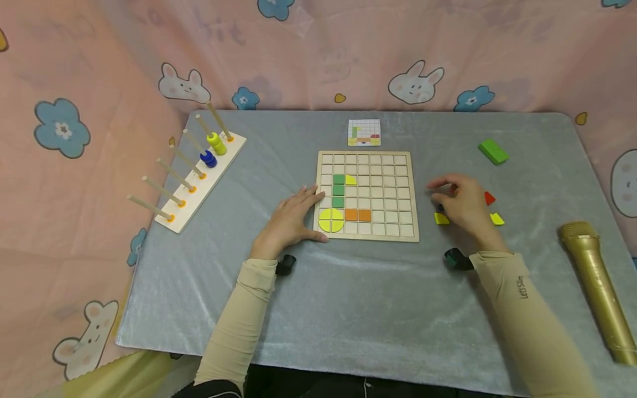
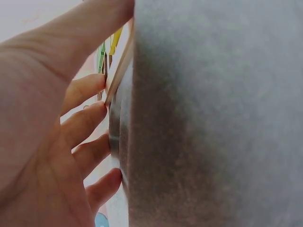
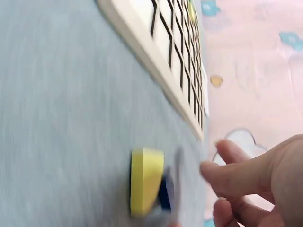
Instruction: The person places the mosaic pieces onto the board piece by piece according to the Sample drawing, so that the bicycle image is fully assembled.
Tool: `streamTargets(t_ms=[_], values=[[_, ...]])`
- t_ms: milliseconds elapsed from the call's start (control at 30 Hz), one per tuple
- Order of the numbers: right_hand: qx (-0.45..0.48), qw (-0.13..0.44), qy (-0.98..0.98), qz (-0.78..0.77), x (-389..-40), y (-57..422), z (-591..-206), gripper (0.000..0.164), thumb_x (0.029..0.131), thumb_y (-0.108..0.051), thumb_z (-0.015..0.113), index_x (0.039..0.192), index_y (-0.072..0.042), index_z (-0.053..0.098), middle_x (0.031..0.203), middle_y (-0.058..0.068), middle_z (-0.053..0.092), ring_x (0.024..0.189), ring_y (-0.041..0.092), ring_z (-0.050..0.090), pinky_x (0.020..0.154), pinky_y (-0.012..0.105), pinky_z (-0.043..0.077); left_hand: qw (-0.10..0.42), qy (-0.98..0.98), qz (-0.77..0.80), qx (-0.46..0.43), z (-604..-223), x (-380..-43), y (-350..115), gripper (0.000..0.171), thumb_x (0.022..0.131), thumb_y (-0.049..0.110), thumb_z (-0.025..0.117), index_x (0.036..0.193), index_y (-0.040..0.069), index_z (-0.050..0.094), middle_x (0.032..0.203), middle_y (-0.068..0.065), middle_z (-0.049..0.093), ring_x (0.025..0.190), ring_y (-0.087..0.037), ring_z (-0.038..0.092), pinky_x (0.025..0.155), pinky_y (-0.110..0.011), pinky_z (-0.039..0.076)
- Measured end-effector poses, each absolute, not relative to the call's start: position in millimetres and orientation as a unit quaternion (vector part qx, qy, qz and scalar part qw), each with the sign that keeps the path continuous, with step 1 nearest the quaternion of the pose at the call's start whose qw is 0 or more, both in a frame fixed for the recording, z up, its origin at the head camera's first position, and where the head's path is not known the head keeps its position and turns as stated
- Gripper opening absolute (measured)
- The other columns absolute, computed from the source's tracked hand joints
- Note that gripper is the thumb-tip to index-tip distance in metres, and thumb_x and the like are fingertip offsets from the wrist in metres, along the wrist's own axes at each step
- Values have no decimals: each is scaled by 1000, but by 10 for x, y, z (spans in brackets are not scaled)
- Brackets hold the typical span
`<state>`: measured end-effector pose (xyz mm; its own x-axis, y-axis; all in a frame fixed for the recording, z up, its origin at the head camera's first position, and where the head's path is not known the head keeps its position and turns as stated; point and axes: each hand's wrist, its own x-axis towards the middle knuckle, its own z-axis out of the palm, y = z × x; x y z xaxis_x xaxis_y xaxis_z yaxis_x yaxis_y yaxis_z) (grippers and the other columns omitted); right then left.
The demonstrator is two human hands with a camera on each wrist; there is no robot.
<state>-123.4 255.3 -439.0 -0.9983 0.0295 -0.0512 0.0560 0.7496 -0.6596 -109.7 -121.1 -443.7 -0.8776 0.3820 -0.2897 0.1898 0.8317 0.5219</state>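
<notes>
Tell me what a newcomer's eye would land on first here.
Probably the wooden grid board in the middle of the head view, its coloured pieces mostly toward the left. Next, perhaps the gold microphone at far right and the pegged stand at upper left. The left hand touches the board's left edge.

Grey cloth covers the desk. On it sit a wooden grid board near the middle, a printed card just beyond, a peg rack at left, and, to the right, a green block, a red piece, two yellow pieces, a dark blue piece and a gold microphone.
</notes>
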Motion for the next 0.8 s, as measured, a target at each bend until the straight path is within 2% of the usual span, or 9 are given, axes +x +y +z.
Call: streamTargets(t_ms=[100,200,267,400,500,667,800], values=[[33,54,935,-349,-1257,2700,-4392,32,97,6,64,126,-4,74,127,27,62,104,39,53,83,45,45,196,936,251,153,-4436,-1094,-1211,111,77,44,95,168,22,35,179,4,18,167,-23,13,133,-56,17],[23,59,933,-353,-1272,2813,-4419,38,95,12,60,129,-1,72,141,29,59,116,43,52,93,52,43,195,935,252,153,-4435,-1093,-1213,110,77,44,95,168,22,36,179,3,19,167,-23,13,133,-56,17],[12,51,934,-355,-1274,2873,-4440,39,93,14,61,128,2,72,140,31,59,114,42,52,91,49,43,194,936,252,153,-4432,-1094,-1216,110,77,44,95,168,22,36,179,3,19,167,-23,13,133,-56,17],[10,32,938,-346,-1269,2948,-4456,34,94,10,68,126,2,74,133,30,64,106,36,53,83,30,38,193,936,250,154,-4430,-1093,-1220,111,77,44,95,168,21,36,179,3,19,167,-24,14,133,-56,18],[19,29,939,-341,-1265,2973,-4445,31,95,6,71,125,2,74,130,30,66,104,34,55,79,23,37,192,937,249,155,-4431,-1094,-1221,111,77,44,95,167,21,36,179,2,19,167,-24,14,133,-56,18],[17,28,941,-337,-1261,3013,-4451,27,95,3,74,122,2,75,123,30,70,103,32,59,77,19,38,192,938,245,156,-4435,-1098,-1222,111,77,45,95,168,22,35,179,3,18,167,-23,13,133,-56,18],[18,27,941,-336,-1256,3034,-4468,26,95,2,75,121,2,76,118,29,72,96,26,58,76,18,39,193,938,244,155,-4437,-1101,-1220,111,78,45,94,168,22,35,179,4,18,167,-23,13,133,-55,18]])
